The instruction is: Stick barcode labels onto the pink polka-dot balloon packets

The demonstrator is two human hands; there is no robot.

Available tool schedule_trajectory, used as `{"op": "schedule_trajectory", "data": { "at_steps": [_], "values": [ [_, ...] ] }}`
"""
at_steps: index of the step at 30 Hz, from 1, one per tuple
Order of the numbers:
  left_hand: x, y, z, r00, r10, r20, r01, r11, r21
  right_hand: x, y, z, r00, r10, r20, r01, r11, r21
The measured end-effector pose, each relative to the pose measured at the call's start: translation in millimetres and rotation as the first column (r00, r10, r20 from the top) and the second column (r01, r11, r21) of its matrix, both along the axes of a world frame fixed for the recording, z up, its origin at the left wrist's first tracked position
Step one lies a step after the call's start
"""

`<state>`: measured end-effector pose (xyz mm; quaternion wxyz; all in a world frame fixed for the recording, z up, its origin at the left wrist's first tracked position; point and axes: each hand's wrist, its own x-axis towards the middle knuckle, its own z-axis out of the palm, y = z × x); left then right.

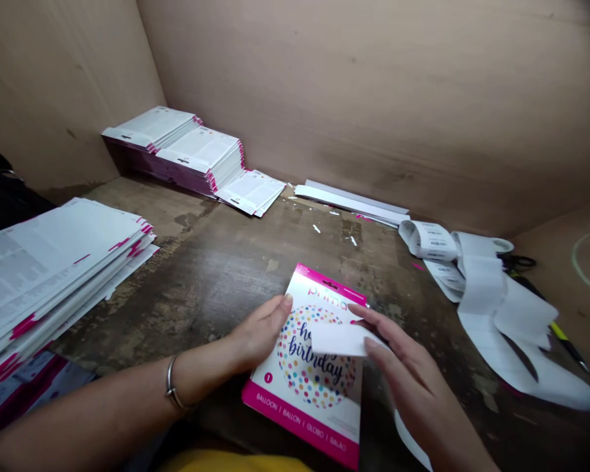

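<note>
One balloon package, with a pink border and a polka-dot "birthday" print, is positioned at a slant on the worn wooden tabletop, close to the person. The left hand is laid against the package's left side, with the fingers extended and unclenched, so that the package appears to be steadied rather than gripped. A metal bangle is worn on that wrist. The right hand is closed in a pinch on a white paper slip, which is held over the printed face; whether the slip touches the package cannot be determined from this view. A white paper strip is seen below the right hand. A large stack of packaged cards is placed to the left, and further stacks are set against the cardboard wall. To the right, a curled barcode label strip lies near black-handled scissors and a yellow-and-black pen.
</note>
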<state>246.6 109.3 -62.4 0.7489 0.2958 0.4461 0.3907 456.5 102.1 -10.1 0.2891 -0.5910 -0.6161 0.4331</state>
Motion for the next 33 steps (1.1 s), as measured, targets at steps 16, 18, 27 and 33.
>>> {"op": "schedule_trajectory", "data": {
  "at_steps": [16,18,27,33],
  "values": [
    [-0.5,-1.2,-1.6,0.998,0.059,0.01,-0.058,0.997,-0.049,-5.6,10.8,-5.8,0.829,0.097,0.55,-0.228,0.958,0.174],
    [-0.6,-1.1,-1.5,0.998,0.058,0.007,-0.057,0.996,-0.069,-5.3,11.8,3.4,0.91,0.09,0.405,-0.161,0.976,0.147],
    [-1.9,-1.2,3.6,0.999,0.052,-0.016,-0.053,0.997,-0.055,-29.3,14.0,0.1,0.946,0.184,0.266,-0.207,0.976,0.062],
    [-2.7,-0.6,4.4,0.997,0.016,-0.069,-0.018,1.0,-0.016,-34.3,17.9,-2.2,0.935,0.176,0.307,-0.199,0.979,0.044]
  ]
}}
